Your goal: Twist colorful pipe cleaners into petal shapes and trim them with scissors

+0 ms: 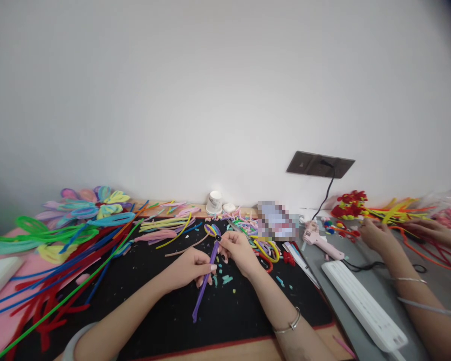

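A bundle of purple pipe cleaners [201, 302] slants above the black mat. Its upper end carries small loops [211, 230] in yellow, blue and purple. My left hand [193, 268] is closed, pinching the purple stem midway along. At the top, my right hand [237, 249] grips the same piece just under the loops, thumb and fingertips together. A small dark spot shows at those fingertips, too small to name. Beneath and beside the hands lie teal pipe-cleaner scraps [227, 280].
Pipe cleaners [78, 271] in many colours pile at left, beside looped pastel petals [93, 203]. A white cup [214, 201] stands by the wall. On the right are a pink glue gun [323, 243], a power strip [364, 306] and a co-worker's hands [378, 238].
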### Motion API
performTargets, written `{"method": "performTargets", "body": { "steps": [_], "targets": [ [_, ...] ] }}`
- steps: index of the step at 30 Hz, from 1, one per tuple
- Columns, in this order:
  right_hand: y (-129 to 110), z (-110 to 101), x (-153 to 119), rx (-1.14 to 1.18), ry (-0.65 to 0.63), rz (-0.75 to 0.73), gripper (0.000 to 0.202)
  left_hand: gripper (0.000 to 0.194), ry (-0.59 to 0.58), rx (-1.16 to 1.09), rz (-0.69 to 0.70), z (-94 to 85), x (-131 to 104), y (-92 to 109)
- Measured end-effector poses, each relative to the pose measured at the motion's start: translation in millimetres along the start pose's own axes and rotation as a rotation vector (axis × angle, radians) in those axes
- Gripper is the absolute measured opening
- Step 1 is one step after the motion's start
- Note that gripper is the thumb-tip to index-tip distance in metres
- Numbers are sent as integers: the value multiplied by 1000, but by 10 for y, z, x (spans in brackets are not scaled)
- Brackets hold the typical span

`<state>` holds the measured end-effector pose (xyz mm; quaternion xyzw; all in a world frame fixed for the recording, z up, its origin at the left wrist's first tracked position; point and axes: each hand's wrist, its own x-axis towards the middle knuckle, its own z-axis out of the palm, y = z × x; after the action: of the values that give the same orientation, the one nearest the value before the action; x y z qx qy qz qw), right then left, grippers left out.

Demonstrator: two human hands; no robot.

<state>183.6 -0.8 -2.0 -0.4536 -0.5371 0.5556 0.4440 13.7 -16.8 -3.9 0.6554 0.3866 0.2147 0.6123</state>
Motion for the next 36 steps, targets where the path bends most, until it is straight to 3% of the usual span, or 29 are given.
{"method": "performTargets", "body": {
  "steps": [8,11,17,20,26,36],
  "targets": [
    [-73,-74,-27,-406,-20,-193,19,32,-8,-8,11,-13,-8,-27],
    [-64,-80,-23,-329,-42,-193,20,32,-7,-24,9,-15,-12,-11],
    [-30,-27,-36,167,-192,32,28,35,-18,-1,-4,-25,-24,51],
    [-16,-15,-33,298,-220,122,31,35,-33,-8,0,-26,-30,48],
    [20,-64,24,238,-153,103,31,33,2,-53,7,-30,-29,33],
    [-34,-18,-36,51,-189,48,24,33,17,-55,-25,-12,-37,73]
  ]
}}
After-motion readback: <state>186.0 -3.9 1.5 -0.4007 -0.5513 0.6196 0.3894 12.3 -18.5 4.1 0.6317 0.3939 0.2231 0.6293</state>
